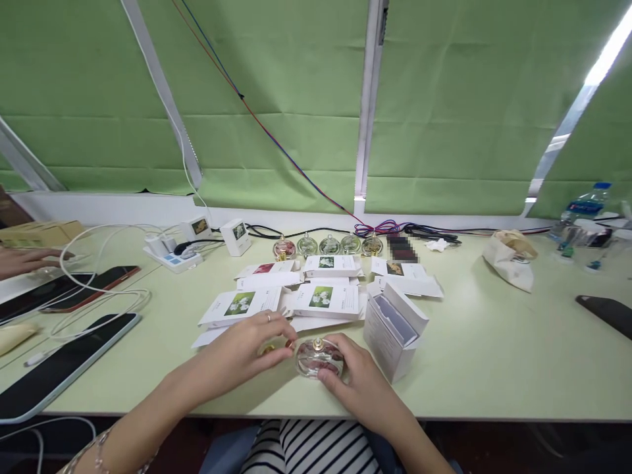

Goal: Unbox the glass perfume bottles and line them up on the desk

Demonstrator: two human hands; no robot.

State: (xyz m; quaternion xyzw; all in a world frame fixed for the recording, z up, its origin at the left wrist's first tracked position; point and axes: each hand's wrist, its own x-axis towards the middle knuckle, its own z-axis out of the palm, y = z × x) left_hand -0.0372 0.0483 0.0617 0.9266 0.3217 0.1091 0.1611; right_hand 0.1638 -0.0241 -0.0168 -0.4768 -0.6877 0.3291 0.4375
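A round, clear glass perfume bottle [312, 367] with a gold neck stands near the table's front edge. My right hand [358, 375] is closed around its right side, thumb in front. At the bottle's left, my left hand [254, 342] has thumb and fingers curved into a pinch. A small red-gold piece [289, 343] shows at its fingertips; its kind is hard to make out. Beneath that hand, a gold-coloured piece [267, 350] is partly hidden. Just right of my right hand, a white carton [388, 342] stands upright with its top flap open.
Flattened white cartons [326, 299] with flower pictures lie beyond my hands. Several round bottles [330, 245] line the back, beside a small white box [236, 237]. Phones [74, 365], cables and a power strip [172, 259] occupy the left, near another person's hand [24, 260]. A cloth pouch [508, 260] sits right.
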